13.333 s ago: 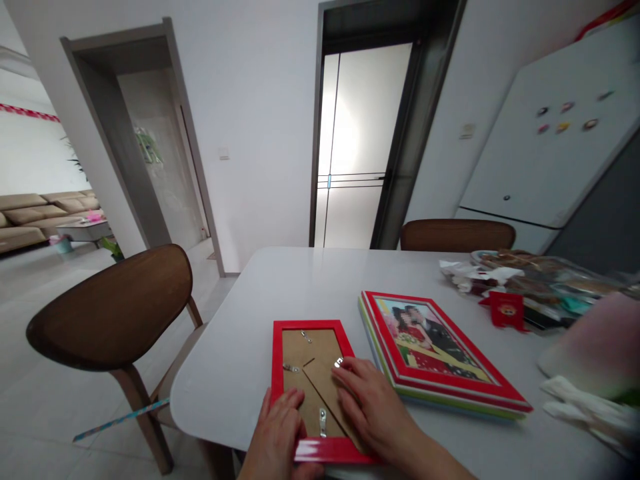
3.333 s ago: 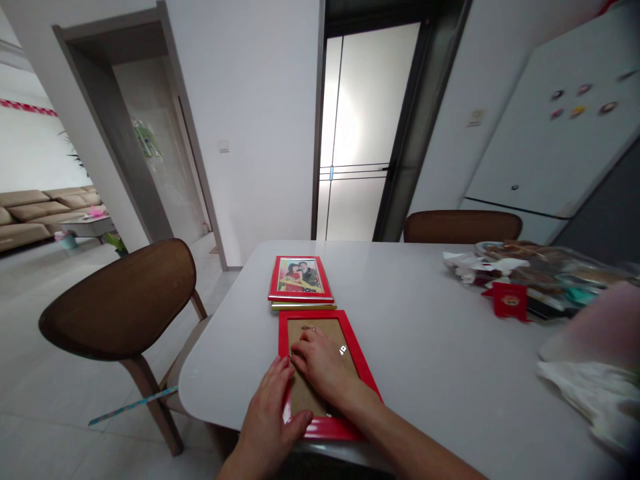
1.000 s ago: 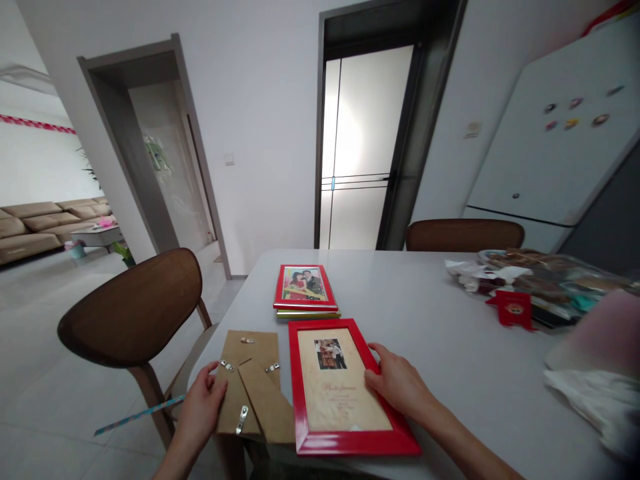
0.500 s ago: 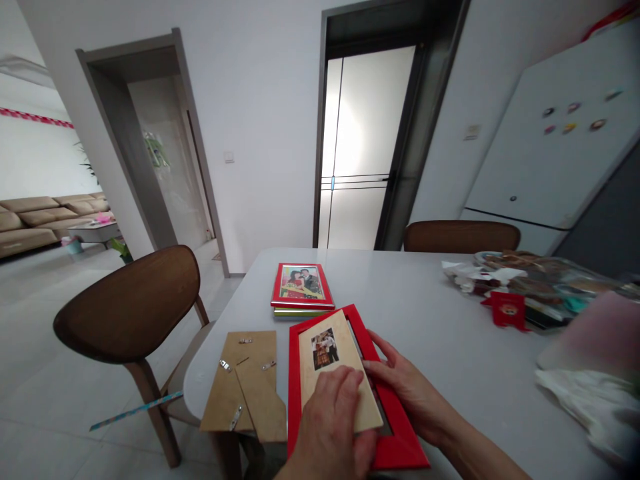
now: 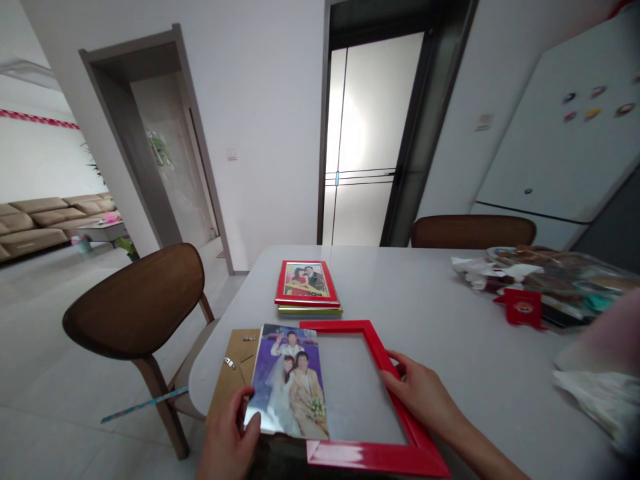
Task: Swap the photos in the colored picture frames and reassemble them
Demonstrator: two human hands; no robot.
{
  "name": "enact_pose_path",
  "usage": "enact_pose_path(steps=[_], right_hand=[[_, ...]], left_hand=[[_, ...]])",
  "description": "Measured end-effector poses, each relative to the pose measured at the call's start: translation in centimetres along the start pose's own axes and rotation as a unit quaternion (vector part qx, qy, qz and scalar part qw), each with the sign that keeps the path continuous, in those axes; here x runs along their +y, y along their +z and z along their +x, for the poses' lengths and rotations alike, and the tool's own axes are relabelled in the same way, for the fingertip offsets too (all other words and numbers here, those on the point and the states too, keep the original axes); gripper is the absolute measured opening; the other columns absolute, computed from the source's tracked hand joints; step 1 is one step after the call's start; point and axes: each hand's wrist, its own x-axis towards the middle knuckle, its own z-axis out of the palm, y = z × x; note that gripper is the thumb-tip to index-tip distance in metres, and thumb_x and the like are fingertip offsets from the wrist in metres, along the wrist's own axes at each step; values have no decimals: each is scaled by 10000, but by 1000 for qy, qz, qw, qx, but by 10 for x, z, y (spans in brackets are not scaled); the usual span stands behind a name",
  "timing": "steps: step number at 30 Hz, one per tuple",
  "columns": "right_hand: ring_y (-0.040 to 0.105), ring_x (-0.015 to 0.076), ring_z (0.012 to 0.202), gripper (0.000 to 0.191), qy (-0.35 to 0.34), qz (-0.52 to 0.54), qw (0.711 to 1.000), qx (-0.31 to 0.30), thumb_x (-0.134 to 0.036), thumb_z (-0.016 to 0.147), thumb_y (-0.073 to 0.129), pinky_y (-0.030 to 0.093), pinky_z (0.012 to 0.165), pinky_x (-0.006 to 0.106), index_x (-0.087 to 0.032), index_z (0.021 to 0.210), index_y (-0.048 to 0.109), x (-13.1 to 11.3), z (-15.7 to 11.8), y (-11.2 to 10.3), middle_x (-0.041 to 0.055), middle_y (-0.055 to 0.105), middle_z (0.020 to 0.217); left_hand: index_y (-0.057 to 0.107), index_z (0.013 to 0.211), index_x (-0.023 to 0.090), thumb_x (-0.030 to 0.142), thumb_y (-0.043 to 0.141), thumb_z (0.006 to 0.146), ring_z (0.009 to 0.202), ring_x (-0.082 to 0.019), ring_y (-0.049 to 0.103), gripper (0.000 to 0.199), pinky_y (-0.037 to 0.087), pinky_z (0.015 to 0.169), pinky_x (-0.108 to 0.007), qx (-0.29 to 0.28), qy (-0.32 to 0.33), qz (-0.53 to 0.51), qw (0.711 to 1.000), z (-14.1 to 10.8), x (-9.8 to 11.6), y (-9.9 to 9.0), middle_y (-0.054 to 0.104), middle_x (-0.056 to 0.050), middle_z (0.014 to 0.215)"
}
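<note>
Fingers (image 5: 250, 417) now hold wedding photo (image 5: 289, 383) — paper insert gone from red frame (image 5: 380, 400).

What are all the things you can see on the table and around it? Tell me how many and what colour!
Empty frame: 1, red, near table edge, glass showing.
Wedding photo: 1, purple and white, lying over the empty frame's left side.
Backing board: 1, brown, left of the frame, partly under the photo.
Stacked frames: a small pile, red on top, mid-table.
Table: 1, white.
Red packet: 1, red, right side.
Clutter tray: 1, mixed colours, far right.
Chairs: 2, brown, left and far side.
Fridge: 1, white, with magnets.
Sofa: 1, beige, next room.
Left hand: grip on the photo's lower corner.
Right hand: rests on the frame's right edge.
</note>
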Motion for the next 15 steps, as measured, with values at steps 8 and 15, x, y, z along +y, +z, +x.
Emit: enact_pose_path(steps=[8,15], right_hand=[[581,223,778,400,-10,-75,997,-11,-316,724,399,403,661,280,-131,1050,535,-7,-3,0,93,643,856],[561,222,796,383,-22,-110,994,-9,-336,717,427,395,686,293,-142,1023,551,-1,-3,-1,97,618,886]], left_hand=[[528,968,180,267,442,751,660,-192,609,249,480,586,-268,-50,63,135,988,2,-10,4,636,-37,698],[540,972,150,242,449,746,800,-219,601,261,495,697,-333,-35,94,170,980,2,-10,4,628,-98,887]])
